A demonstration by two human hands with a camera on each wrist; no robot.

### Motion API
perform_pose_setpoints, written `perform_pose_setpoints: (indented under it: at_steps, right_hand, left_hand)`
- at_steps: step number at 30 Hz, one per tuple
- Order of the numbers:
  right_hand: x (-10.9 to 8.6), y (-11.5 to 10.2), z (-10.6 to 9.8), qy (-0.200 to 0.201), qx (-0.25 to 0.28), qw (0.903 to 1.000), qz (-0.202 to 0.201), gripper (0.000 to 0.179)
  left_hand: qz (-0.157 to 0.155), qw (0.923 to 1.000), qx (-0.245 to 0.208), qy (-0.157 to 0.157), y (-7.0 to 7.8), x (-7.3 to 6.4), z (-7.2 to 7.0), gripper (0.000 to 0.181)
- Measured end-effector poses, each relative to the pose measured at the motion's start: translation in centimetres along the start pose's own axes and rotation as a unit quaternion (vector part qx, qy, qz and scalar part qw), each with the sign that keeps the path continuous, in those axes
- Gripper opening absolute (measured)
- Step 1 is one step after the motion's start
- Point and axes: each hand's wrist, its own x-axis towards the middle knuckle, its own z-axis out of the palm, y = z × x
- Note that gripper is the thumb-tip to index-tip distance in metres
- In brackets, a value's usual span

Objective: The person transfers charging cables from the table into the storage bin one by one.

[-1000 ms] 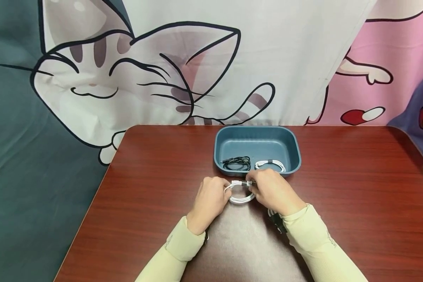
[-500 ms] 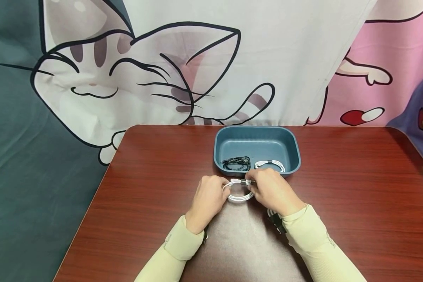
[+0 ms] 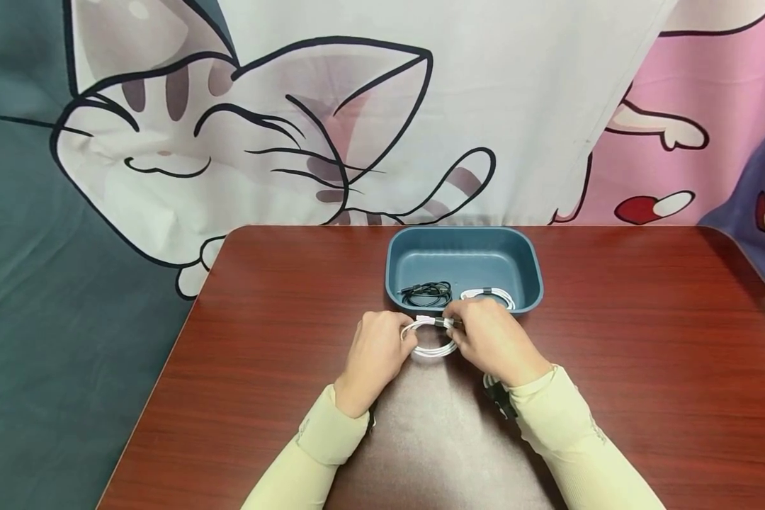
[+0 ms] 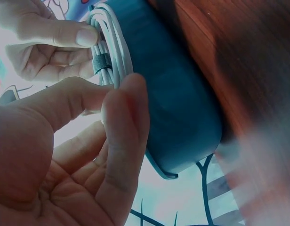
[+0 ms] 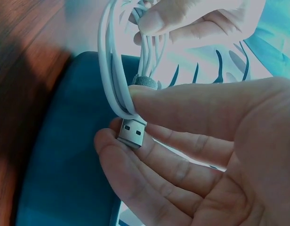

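Between the two hands is a white USB cable (image 3: 435, 351) wound into a coil and bound with a dark strap (image 4: 102, 62). My left hand (image 3: 375, 354) pinches the coil's left side between thumb and fingers. On the other side, my right hand (image 3: 499, 341) holds the coil near the strap, its thumb pressing the cable. The metal USB plug (image 5: 132, 133) sticks out by the right hand's fingers. Both hands are just in front of a blue bin (image 3: 465, 241). Inside it lie a coiled black cable (image 3: 428, 294) and a second white cable (image 3: 499, 294), partly hidden by the right hand.
The bin stands at the far edge of a reddish-brown wooden table (image 3: 280, 283). Behind the table hangs a curtain (image 3: 516, 85) printed with cartoon cats. A dark device with a white loop (image 3: 499, 397) shows under the right wrist.
Both hands and the white coil have shifted slightly toward the bin, partly along with a small shift of the whole view. The grip on the coil looks the same.
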Motion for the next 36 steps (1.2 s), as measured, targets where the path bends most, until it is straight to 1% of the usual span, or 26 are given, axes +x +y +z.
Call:
perform_pose_setpoints:
  at_steps: [9, 16, 20, 24, 28, 36]
  right_hand:
    - [0.2, -0.1, -0.1, 0.016, -0.003, 0.9999, -0.002, 0.012]
    - [0.4, -0.1, -0.3, 0.019, -0.005, 0.9998, -0.001, 0.012]
    - [0.5, -0.1, -0.4, 0.028, -0.007, 0.9996, -0.004, 0.011]
    - [0.6, -0.2, -0.6, 0.037, -0.009, 0.9993, -0.005, 0.012]
    - [0.7, -0.2, -0.6, 0.043, -0.014, 0.999, -0.003, 0.013]
    - [1.0, -0.2, -0.8, 0.05, -0.005, 0.9987, 0.001, 0.011]
  left_hand:
    - [0.004, 0.9999, 0.008, 0.012, 0.1, 0.3, -0.4, 0.013]
    - [0.01, 0.9997, 0.013, 0.017, 0.1, 0.6, -0.5, 0.014]
    - [0.016, 0.9993, 0.019, 0.027, 0.1, 0.8, -0.6, 0.02]
    - [0.019, 0.9989, 0.024, 0.037, 0.0, 1.0, -0.8, 0.017]
    - [0.015, 0.9989, 0.027, 0.035, 0.0, 1.1, -0.8, 0.013]
    - [0.005, 0.9993, 0.022, 0.031, 0.3, 1.5, -1.1, 0.011]
